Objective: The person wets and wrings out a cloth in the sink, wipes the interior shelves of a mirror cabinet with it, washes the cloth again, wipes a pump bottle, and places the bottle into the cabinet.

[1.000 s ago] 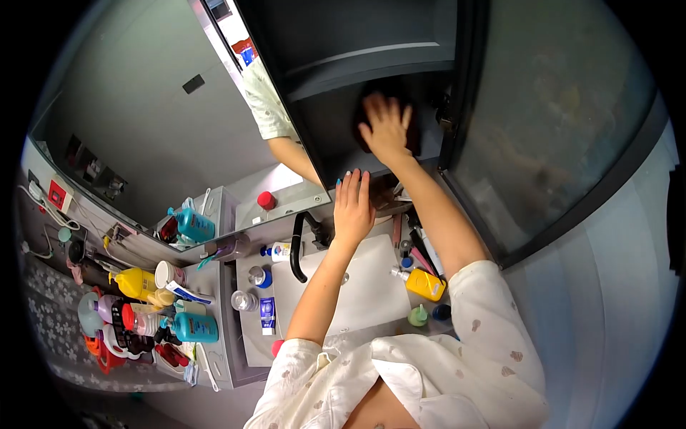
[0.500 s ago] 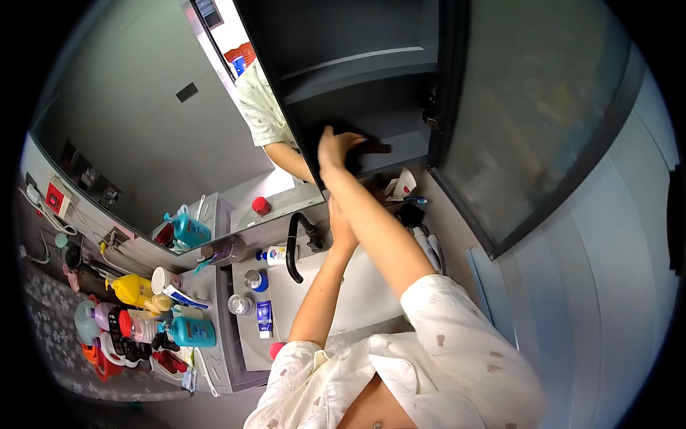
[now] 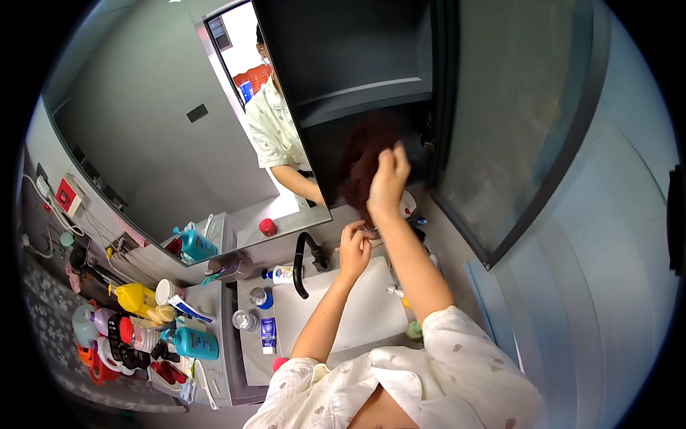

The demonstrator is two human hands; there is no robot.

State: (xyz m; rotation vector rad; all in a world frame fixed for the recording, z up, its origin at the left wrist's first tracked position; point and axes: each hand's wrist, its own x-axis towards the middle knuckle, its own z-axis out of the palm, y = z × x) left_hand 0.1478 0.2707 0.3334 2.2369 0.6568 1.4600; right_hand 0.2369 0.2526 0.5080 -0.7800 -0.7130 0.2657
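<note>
A dark reddish-brown cloth (image 3: 363, 159), blurred by motion, hangs in front of the lower shelf of the open mirror cabinet (image 3: 368, 93). My right hand (image 3: 388, 182) is closed around its right side. Lower down, above the back of the white sink (image 3: 343, 304), my left hand (image 3: 354, 252) has its bent fingers closed at the bottom end of the cloth. To the left of this hand stands the black faucet (image 3: 301, 264).
The cabinet's glass door (image 3: 514, 129) stands open on the right. A blue-capped jar (image 3: 261, 297), a clear jar (image 3: 245, 320) and a blue tube (image 3: 268, 334) are left of the sink. Several bottles, including a teal one (image 3: 195, 344), crowd the left counter.
My right hand has come out of the cabinet's lower shelf and moved right and down, bringing the cloth into the open. My left hand has shifted slightly right and down, its fingers now visible.
</note>
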